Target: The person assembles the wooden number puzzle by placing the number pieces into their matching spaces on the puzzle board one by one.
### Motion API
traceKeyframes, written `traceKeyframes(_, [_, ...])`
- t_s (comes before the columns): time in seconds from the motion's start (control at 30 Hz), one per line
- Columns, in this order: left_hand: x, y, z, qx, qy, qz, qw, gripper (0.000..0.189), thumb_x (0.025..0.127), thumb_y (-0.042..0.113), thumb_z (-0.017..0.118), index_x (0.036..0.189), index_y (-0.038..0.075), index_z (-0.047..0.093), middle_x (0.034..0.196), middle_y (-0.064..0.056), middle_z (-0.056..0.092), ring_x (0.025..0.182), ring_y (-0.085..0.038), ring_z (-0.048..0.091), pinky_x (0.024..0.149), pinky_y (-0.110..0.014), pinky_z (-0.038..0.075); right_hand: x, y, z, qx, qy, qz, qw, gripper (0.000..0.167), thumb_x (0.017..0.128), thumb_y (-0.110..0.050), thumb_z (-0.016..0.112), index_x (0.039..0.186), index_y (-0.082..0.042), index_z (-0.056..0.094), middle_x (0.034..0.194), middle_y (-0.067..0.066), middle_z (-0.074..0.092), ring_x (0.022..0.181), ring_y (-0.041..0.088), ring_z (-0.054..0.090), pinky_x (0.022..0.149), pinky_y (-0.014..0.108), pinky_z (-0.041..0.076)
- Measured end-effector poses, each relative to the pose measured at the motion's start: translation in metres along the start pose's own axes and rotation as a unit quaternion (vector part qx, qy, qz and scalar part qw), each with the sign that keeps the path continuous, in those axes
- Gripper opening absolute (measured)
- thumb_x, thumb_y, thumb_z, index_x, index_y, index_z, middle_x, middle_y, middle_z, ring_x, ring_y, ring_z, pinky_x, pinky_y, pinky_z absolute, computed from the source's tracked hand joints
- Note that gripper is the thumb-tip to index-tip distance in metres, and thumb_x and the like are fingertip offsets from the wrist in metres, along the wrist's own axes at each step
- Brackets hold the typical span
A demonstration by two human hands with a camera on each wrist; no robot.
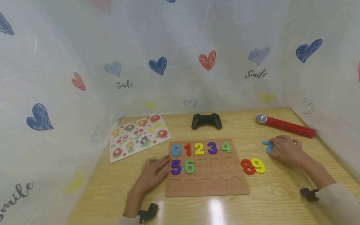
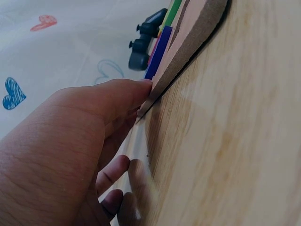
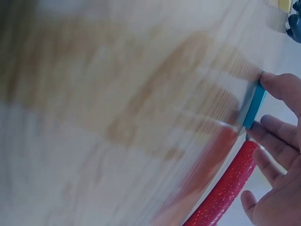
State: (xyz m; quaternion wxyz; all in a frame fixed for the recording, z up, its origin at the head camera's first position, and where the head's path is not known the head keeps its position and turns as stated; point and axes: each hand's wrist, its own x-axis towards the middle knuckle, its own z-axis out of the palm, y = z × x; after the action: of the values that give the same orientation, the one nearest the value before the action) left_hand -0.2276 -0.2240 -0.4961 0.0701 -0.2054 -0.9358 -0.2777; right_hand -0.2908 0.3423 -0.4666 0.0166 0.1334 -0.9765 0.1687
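Note:
My right hand (image 1: 288, 149) pinches a blue number 7 piece (image 1: 268, 146) between thumb and fingers, to the right of the number board (image 1: 208, 187). In the right wrist view the 7 (image 3: 255, 104) shows edge-on, its ends between the thumb and a fingertip. My left hand (image 1: 152, 173) touches the board's left edge, thumb and forefinger beside the purple 5 (image 1: 175, 167). Numbers 0 to 4 fill the top row; 5 and the green 6 (image 1: 189, 166) lie in the middle row. A red 8 (image 1: 248, 167) and yellow 9 (image 1: 258, 165) lie together right of the board.
A fruit puzzle board (image 1: 153, 142) lies at the back left, a black game controller (image 1: 206, 121) at the back middle. The red microphone (image 1: 289, 126) lies behind my right hand. A white curtain with printed hearts (image 1: 180, 37) surrounds the table.

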Motion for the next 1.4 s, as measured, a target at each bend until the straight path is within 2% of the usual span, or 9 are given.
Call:
traceKeyframes(0.3, [0.001, 0.0, -0.001, -0.003, -0.006, -0.006, 1.0, 0.049, 0.097, 0.038, 0.065, 0.143, 0.022, 0.059, 0.15, 0.009, 0.049, 0.117, -0.027, 0.04, 0.096, -0.059, 0.029, -0.004, -0.011, 0.002, -0.004, 0.012, -0.001, 0.9999, 0.055, 0.083, -0.029, 0.078, 0.123, 0.005, 0.063, 0.126, 0.034, 0.058, 0.126, 0.054, 0.031, 0.091, 0.073, 0.013])
traceKeyframes(0.5, [0.0, -0.002, 0.001, -0.002, -0.003, -0.004, 1.0, 0.048, 0.097, 0.037, 0.065, 0.142, 0.022, 0.059, 0.15, 0.01, 0.049, 0.115, -0.025, 0.04, 0.094, -0.057, 0.03, -0.008, -0.019, 0.001, -0.004, 0.014, -0.007, 0.9999, 0.057, 0.083, -0.031, 0.079, 0.123, 0.006, 0.063, 0.127, 0.035, 0.056, 0.126, 0.054, 0.031, 0.092, 0.074, 0.012])
traceKeyframes(1.03, [0.0, 0.0, -0.002, -0.009, -0.024, -0.028, 0.9993, 0.05, 0.097, 0.04, 0.064, 0.144, 0.024, 0.057, 0.152, 0.011, 0.046, 0.117, -0.024, 0.038, 0.099, -0.058, 0.026, -0.016, -0.036, 0.0, -0.015, 0.03, -0.028, 0.999, 0.059, 0.078, -0.036, 0.086, 0.12, 0.0, 0.066, 0.124, 0.031, 0.059, 0.124, 0.05, 0.035, 0.091, 0.073, 0.016])
traceKeyframes(1.4, [0.0, 0.0, 0.0, -0.012, -0.019, -0.026, 0.9994, 0.05, 0.097, 0.038, 0.065, 0.144, 0.023, 0.057, 0.152, 0.011, 0.046, 0.117, -0.025, 0.037, 0.099, -0.057, 0.025, -0.022, -0.058, -0.001, -0.013, 0.059, -0.058, 0.9965, 0.052, 0.076, -0.029, 0.086, 0.116, -0.002, 0.068, 0.12, 0.027, 0.064, 0.124, 0.047, 0.038, 0.091, 0.073, 0.018])
